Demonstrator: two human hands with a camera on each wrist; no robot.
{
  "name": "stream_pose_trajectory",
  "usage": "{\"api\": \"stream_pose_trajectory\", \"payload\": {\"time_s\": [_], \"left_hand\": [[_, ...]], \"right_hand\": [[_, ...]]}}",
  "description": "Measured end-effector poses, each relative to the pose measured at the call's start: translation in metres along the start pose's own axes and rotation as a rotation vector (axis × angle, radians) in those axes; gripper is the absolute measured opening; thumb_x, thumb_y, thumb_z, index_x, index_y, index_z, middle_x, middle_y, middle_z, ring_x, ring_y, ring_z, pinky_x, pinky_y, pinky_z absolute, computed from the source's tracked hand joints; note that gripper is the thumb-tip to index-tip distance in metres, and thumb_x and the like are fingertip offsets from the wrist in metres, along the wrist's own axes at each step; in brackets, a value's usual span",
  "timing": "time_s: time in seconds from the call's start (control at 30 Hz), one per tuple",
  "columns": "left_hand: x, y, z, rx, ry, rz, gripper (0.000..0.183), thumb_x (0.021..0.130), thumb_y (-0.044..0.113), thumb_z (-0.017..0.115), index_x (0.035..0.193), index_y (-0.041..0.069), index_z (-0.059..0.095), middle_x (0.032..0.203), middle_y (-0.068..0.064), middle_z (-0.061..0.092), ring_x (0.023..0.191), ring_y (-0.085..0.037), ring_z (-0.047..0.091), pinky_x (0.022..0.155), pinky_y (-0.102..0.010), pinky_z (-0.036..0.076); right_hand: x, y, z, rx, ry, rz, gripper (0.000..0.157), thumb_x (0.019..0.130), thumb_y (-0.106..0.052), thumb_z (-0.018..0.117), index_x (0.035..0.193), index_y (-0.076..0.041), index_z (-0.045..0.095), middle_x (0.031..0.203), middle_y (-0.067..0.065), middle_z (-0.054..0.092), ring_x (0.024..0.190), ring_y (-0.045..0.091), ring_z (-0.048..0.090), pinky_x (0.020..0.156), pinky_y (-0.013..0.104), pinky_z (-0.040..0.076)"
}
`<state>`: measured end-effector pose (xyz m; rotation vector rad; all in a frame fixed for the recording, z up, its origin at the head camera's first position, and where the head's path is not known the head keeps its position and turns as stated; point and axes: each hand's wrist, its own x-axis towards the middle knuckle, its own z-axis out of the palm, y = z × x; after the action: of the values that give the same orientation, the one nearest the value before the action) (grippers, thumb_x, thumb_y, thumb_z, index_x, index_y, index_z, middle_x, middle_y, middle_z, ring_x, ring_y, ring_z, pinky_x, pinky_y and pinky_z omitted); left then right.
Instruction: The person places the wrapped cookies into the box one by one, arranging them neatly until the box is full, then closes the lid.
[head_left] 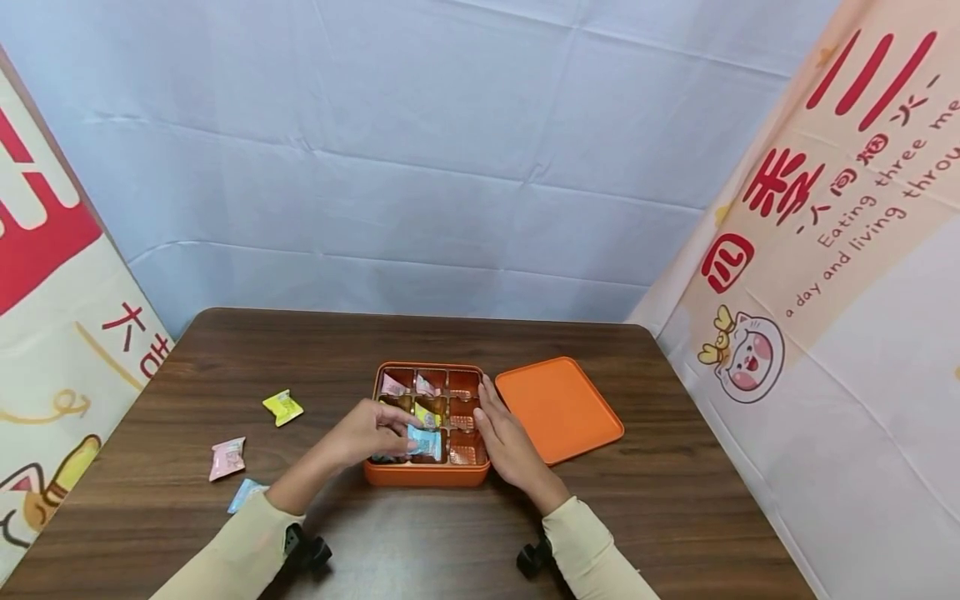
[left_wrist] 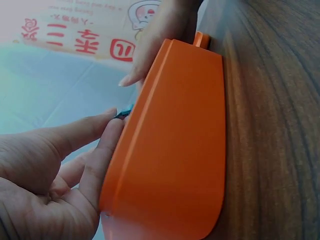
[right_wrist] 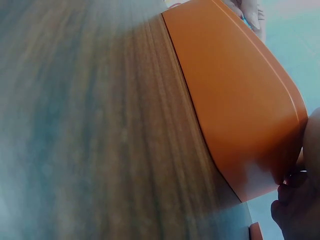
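An orange box (head_left: 427,476) with a divided inner tray stands near the middle of the table. Over its front middle compartment, my left hand (head_left: 372,433) pinches a blue wrapped candy (head_left: 426,443) between thumb and fingers. In the left wrist view only a small edge of that candy (left_wrist: 125,112) shows at the fingertips. My right hand (head_left: 510,442) rests along the box's right side with its fingers extended. Pink candies (head_left: 427,386) lie in back compartments, and a yellow candy (head_left: 427,416) sits in the centre one. The right column of compartments holds no candy.
An orange lid (head_left: 561,408) lies flat right of the box. On the table to the left are a yellow candy (head_left: 283,407), a pink candy (head_left: 227,459) and a blue candy (head_left: 244,495), the last partly behind the left sleeve. Hanging cloths surround the wooden table (head_left: 637,517).
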<state>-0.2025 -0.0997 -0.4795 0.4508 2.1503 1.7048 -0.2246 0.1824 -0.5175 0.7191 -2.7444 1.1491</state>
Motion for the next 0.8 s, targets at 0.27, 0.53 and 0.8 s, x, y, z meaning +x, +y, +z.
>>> {"api": "stream_pose_trajectory", "payload": {"time_s": [0.27, 0.53, 0.8], "left_hand": [[0.001, -0.003, 0.001, 0.034, -0.001, 0.026, 0.033, 0.089, 0.008, 0.077, 0.12, -0.003, 0.072, 0.067, -0.003, 0.059, 0.053, -0.012, 0.035, 0.056, -0.028, 0.039], [-0.002, -0.004, -0.005, 0.018, 0.021, 0.065, 0.031, 0.091, 0.002, 0.074, 0.12, -0.007, 0.07, 0.083, -0.017, 0.071, 0.067, -0.025, 0.067, 0.066, -0.032, 0.06], [-0.012, -0.006, -0.034, -0.011, 0.096, 0.091, 0.036, 0.093, 0.001, 0.071, 0.125, -0.015, 0.062, 0.095, -0.026, 0.071, 0.08, -0.035, 0.073, 0.072, -0.044, 0.063]], "right_hand": [[0.0, 0.002, 0.001, -0.009, -0.01, 0.011, 0.06, 0.112, -0.039, 0.034, 0.16, -0.004, 0.025, 0.169, -0.001, 0.009, 0.153, 0.025, 0.02, 0.12, 0.053, 0.025], [0.0, 0.0, 0.0, -0.001, -0.01, 0.018, 0.059, 0.112, -0.039, 0.035, 0.16, -0.005, 0.025, 0.168, -0.005, 0.008, 0.152, 0.021, 0.019, 0.121, 0.05, 0.025], [0.001, 0.001, 0.001, -0.004, -0.007, 0.019, 0.057, 0.112, -0.035, 0.036, 0.16, -0.005, 0.025, 0.168, -0.005, 0.008, 0.152, 0.021, 0.019, 0.122, 0.05, 0.024]]}}
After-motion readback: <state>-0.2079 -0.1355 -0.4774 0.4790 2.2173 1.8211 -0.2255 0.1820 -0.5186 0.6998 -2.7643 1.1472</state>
